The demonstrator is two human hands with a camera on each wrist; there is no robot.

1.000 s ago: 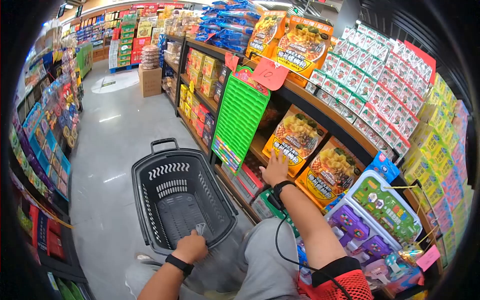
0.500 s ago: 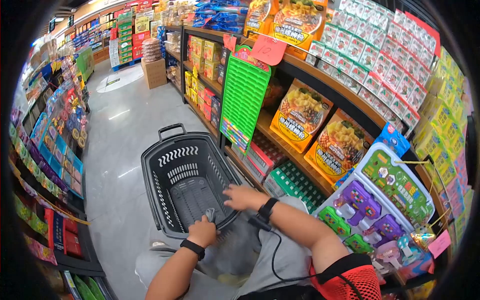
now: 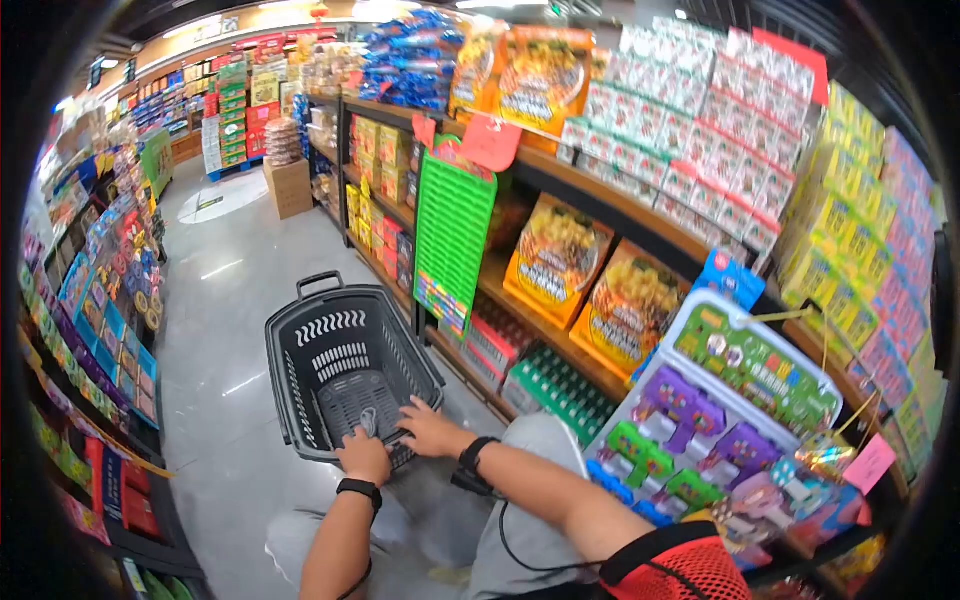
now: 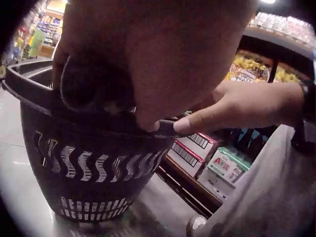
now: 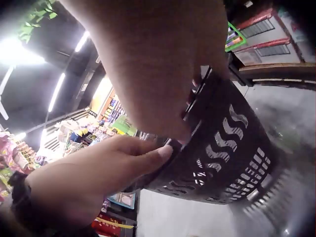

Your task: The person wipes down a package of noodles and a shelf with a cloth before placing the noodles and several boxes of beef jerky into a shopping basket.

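A black plastic shopping basket (image 3: 362,346) with slotted sides stands in front of me. My left hand (image 3: 364,458) grips its near rim, thumb outside. A small grey looped piece (image 3: 369,420) shows just beyond those fingers, its kind unclear. Close beside it, my right hand (image 3: 430,432) holds the rim at the near right corner; in the right wrist view its thumb lies on the outer side and its fingers go over the edge. The left wrist view shows the basket's slotted near wall (image 4: 94,163) below both thumbs.
Shelves on the right hold orange noodle bags (image 3: 560,262), a green rack (image 3: 455,235) and toy packs (image 3: 690,410). Packed displays (image 3: 110,290) line the left side. Grey floor (image 3: 215,330) runs between them to a cardboard box (image 3: 288,188).
My right hand has left the orange noodle bag on the shelf and come down left to the basket rim. My left hand has stayed at the near rim.
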